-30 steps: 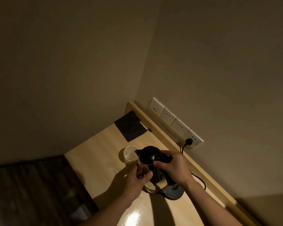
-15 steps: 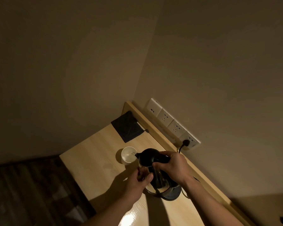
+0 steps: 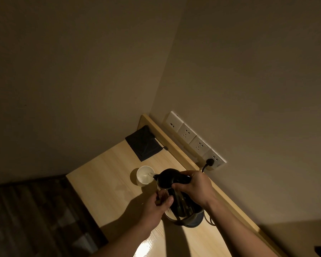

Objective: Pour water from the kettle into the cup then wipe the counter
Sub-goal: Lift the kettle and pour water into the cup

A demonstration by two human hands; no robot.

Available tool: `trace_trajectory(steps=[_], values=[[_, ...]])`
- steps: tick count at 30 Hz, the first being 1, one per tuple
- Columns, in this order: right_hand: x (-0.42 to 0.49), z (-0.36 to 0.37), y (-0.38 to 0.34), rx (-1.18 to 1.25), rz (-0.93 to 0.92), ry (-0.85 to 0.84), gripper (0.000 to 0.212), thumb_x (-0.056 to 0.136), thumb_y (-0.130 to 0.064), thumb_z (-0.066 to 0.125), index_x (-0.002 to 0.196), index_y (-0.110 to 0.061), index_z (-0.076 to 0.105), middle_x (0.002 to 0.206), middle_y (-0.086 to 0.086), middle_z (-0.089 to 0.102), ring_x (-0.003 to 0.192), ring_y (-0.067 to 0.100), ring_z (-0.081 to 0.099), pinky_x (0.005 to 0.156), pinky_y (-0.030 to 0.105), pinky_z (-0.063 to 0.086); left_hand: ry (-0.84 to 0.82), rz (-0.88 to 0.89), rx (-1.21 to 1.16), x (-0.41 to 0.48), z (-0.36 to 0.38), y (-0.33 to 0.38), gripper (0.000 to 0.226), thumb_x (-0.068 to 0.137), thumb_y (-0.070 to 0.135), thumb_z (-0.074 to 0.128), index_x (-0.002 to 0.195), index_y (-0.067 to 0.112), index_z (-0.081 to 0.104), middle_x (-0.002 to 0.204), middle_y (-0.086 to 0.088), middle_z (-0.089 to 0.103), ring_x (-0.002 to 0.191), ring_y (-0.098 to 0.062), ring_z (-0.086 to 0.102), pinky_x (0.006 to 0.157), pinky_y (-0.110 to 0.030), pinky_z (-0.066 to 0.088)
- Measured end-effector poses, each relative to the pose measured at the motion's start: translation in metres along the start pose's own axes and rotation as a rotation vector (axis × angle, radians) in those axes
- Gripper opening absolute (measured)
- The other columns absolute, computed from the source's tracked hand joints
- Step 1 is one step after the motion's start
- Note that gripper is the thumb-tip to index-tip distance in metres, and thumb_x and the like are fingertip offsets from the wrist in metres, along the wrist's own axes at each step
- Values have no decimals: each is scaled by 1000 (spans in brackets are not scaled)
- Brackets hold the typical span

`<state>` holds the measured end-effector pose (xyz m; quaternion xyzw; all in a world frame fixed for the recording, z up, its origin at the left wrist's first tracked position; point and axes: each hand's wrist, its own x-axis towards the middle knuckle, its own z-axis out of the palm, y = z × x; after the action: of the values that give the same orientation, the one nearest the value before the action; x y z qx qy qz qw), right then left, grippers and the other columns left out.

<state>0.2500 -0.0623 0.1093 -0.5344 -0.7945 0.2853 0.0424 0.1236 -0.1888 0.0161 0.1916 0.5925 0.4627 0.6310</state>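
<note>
The black-lidded kettle with a clear glass body (image 3: 176,197) is lifted and tipped towards the left, its spout just over the rim of the small white round cup (image 3: 144,176). A thin stream runs from the spout into the cup, which stands upright on the light wooden counter (image 3: 104,175), left of the kettle and apart from both hands.

The right hand (image 3: 194,186) is closed around the black handle at the top of the kettle, its fingers wrapped over the grip. The left hand (image 3: 155,205) rests against the lower side of the glass body, fingers curled in narrowly and thumb laid against the wall; it steadies the kettle rather than encloses it.

The dark round kettle base (image 3: 195,220) sits on the counter beneath the lifted body. A black cord runs from near it up to a black plug (image 3: 209,161) seated in the end outlet of the white wall socket strip (image 3: 193,140).

A dark square folded cloth (image 3: 143,143) lies flat in the far corner of the counter, against the raised wooden back edge, well apart from the cup. Lighting is dim; the water level in the cup cannot be determined.
</note>
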Motion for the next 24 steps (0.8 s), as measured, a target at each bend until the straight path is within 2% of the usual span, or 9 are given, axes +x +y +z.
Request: trace_trajectory(steps=[3,9,16,20,24], values=[[1,-1,-3,-15,-4,-4,50,84,-48,83,127,-23,72,113,-9,77,95,4,71,78,19,60,1,-6,-15,0,0,1,49,87,47,77,131,28,65,119,14,71,111,1,61,79,-15,45],[4,-3,-6,-47,-15,-22,50,85,-48,83,126,-21,73,114,-6,77,97,7,71,82,27,61,-1,-26,-17,0,1,1,50,90,49,75,134,28,64,123,13,69,111,2,58,79,-15,43],[6,-4,-9,-65,-16,-29,52,85,-48,83,127,-19,72,117,-4,77,98,8,70,77,19,56,-11,-44,-33,2,1,-3,60,85,56,76,137,29,63,129,10,69,123,-9,59,97,-29,41],[7,-4,-10,-83,-14,-30,54,84,-48,83,127,-18,72,117,-3,76,99,10,70,78,20,55,-24,-39,-53,2,1,-4,69,73,64,75,132,30,65,126,11,71,120,-6,60,99,-31,41],[9,-4,-11,-98,-26,-28,55,83,-50,84,126,-18,72,118,-2,76,98,11,70,80,24,59,-23,-36,-56,2,2,-4,65,74,63,76,130,31,66,124,11,72,121,-9,61,104,-34,44]])
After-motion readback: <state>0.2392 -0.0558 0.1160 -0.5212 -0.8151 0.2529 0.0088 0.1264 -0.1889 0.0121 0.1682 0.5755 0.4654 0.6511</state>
